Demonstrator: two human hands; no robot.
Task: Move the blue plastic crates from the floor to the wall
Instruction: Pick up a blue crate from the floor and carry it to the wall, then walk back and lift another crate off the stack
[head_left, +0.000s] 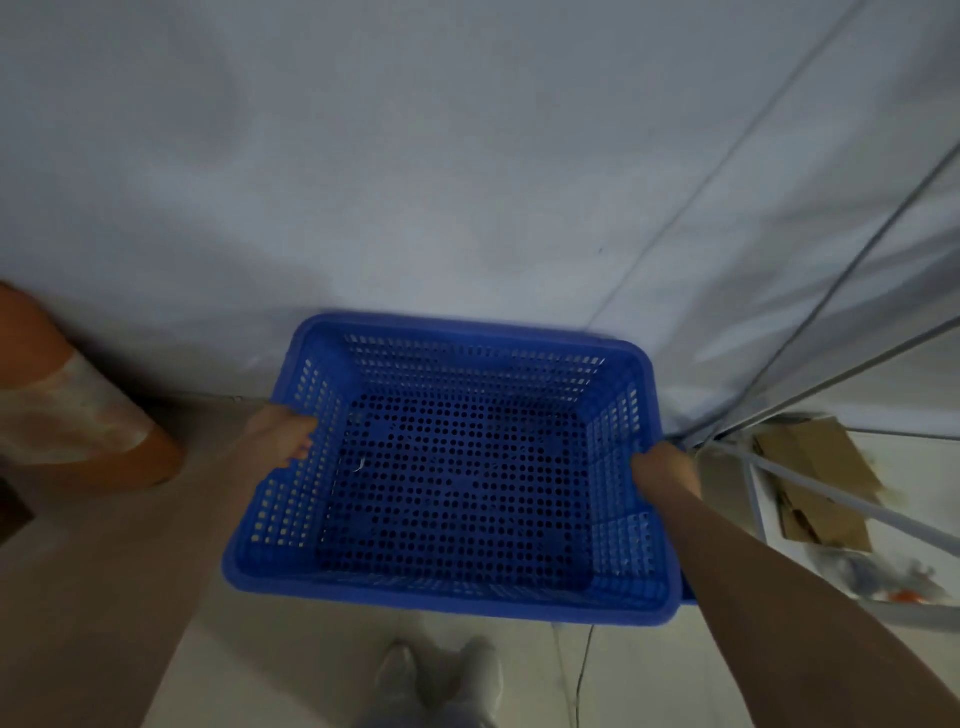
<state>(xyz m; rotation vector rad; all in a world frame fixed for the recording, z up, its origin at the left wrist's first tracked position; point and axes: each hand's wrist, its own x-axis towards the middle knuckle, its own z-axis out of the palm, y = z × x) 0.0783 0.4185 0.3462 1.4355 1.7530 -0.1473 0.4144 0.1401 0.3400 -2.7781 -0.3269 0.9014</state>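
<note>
Blue crate (457, 467) between outstretched arms, left hand (283, 434) and right hand (662, 470) each in closed grip on its side rims.

One blue plastic crate (452, 467), gripped by two hands: left hand (283, 434) and right hand (662, 467). One orange container (78, 410) at the left, one piece of cardboard (815, 483) at the right, two thin cables (831, 291). Two shoes (441, 675) below.
</note>
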